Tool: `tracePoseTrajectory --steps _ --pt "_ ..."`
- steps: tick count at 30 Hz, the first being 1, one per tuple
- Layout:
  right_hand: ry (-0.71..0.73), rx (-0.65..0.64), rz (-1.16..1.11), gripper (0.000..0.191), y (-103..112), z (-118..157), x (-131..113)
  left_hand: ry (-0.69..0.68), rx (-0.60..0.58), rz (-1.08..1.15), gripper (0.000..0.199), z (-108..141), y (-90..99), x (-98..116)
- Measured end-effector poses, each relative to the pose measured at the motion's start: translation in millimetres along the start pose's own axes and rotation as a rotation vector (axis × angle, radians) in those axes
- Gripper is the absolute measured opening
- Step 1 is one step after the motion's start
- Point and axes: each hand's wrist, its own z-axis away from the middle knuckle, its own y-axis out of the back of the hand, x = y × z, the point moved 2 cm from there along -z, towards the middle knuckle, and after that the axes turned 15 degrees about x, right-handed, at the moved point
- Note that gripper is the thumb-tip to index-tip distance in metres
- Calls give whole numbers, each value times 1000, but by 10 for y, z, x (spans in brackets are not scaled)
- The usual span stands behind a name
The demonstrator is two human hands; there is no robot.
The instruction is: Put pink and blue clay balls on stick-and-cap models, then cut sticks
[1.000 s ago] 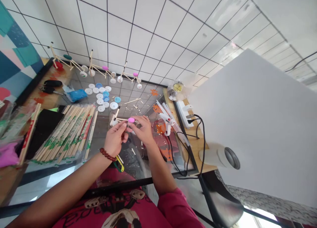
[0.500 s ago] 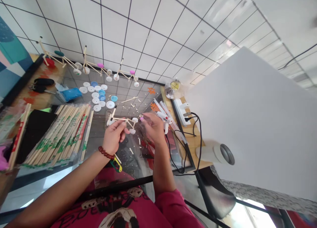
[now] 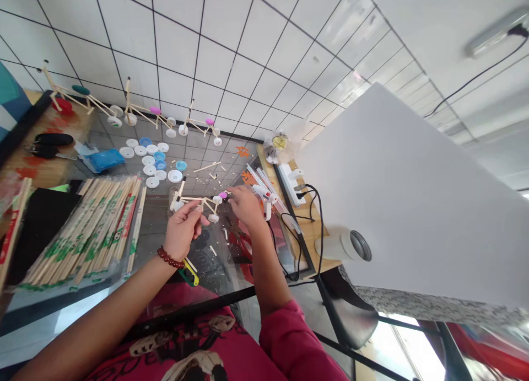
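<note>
While left hand (image 3: 181, 231) pinches wooden-stick frame (image 3: 189, 198), right hand (image 3: 247, 208) at pink oval (image 3: 223, 195).

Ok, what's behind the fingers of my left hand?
Your left hand covers part of a stick model, whose white wheels and black-tipped stick show to either side. What the fingers hide can't be seen.
</note>
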Motion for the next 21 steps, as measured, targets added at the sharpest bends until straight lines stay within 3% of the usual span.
tracePoseTrajectory --steps 5,10,13,17,21 --pt "-71 -33 -102 31 -150 -78 45 -7 5 3 50 -15 14 12" --pt "-197 30 -355 16 -175 -85 74 9 2 0 51 -16 8 18" --pt "-307 29 -589 27 -134 -54 56 17 -8 -11 50 -15 -7 9" --pt "-417 -76 -878 46 -92 32 -30 17 -46 -10 50 -24 -37 -4" --pt "-510 -146 -1048 43 -130 101 -140 29 -75 3 54 -36 -61 8"
